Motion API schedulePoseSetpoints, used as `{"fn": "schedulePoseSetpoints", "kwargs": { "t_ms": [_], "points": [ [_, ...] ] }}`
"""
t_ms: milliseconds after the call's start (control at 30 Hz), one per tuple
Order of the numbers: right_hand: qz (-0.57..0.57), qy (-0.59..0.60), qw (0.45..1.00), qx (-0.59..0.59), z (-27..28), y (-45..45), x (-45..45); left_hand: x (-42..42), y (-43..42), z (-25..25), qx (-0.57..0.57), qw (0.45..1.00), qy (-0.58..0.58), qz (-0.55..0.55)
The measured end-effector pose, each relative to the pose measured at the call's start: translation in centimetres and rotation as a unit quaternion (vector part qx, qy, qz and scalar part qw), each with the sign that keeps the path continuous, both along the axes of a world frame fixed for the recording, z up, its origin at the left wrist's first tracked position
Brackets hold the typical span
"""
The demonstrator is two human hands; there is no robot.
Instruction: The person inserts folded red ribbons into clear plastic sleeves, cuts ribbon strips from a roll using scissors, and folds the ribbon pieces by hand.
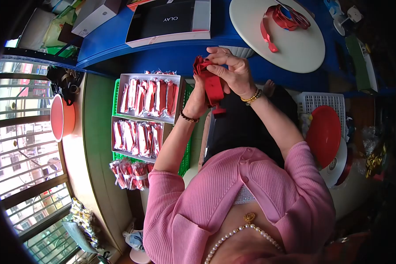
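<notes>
My left hand (197, 97) is closed around a folded red ribbon (214, 88) in front of my lap, near the blue table's edge. The ribbon's upper part is bunched into loops, and a loose end hangs below. My right hand (233, 72) comes in from the other side, thumb and fingers pinching at the bunched top. Part of the left hand's fingers is hidden behind the ribbon. On a round cream board (255, 39) on the table lies a coil of red ribbon (282, 20) with one end trailing.
A black OLAY box (163, 20) sits on the blue table (105, 48). To the left, boxes hold wrapped red-and-white packets (152, 97), stacked by a green crate (185, 154). A white basket (323, 100) and a red round lid (324, 136) stand at right. An orange basin (62, 118) is by the window.
</notes>
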State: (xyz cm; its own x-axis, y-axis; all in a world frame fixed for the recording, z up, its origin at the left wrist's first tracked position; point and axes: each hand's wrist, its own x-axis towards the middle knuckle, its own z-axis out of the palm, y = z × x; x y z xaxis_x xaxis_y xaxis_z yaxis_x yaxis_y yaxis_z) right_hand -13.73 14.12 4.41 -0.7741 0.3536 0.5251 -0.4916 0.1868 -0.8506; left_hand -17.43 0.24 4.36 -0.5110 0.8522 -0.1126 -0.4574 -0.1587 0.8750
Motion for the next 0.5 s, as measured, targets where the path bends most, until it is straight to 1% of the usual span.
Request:
{"fn": "schedulePoseSetpoints", "kwargs": {
  "t_ms": [33, 100, 133, 200, 233, 300, 333, 400, 433, 500],
  "points": [
    [-0.001, -0.002, 1.0, -0.001, -0.1, 0.1, 0.0, 0.3, 0.0, 0.3, 0.003, 1.0, -0.005, 0.002],
    [-0.012, -0.007, 1.0, 0.022, -0.3, 0.1, 0.1, -0.1, 0.2, -0.6, 0.026, 0.996, 0.083, -0.027],
    [-0.01, -0.013, 1.0, 0.017, -0.4, 0.1, 0.2, 0.0, 0.0, -0.6, -0.031, 0.996, 0.08, -0.027],
    [-0.011, -0.038, 0.997, 0.062, -0.1, 0.2, 0.6, 0.3, 0.2, -0.6, -0.086, 0.993, 0.083, -0.01],
    [-0.007, -0.034, 0.995, 0.09, -0.8, 0.4, 0.6, 0.5, 0.4, -0.1, -0.099, 0.993, 0.065, 0.0],
    [-0.01, -0.05, 0.998, 0.046, -1.0, 0.5, 1.3, 0.3, 0.1, 1.0, -0.142, 0.989, 0.042, 0.009],
    [0.011, -0.074, 0.997, 0.013, -1.4, 0.4, 1.9, -0.1, 0.2, -0.2, -0.102, 0.993, 0.038, 0.035],
    [0.061, -0.184, 0.98, -0.036, -3.6, 0.0, 3.7, -0.6, 0.3, 0.0, -0.036, 0.995, -0.01, 0.093],
    [0.181, -0.174, 0.959, -0.135, -4.8, -0.4, 4.6, -1.3, 0.0, -0.5, 0.022, 0.997, -0.056, 0.055],
    [0.215, -0.175, 0.957, -0.087, -6.2, -1.6, 6.0, -2.4, -0.1, -1.6, 0.076, 0.983, -0.16, 0.041]
  ]
}}
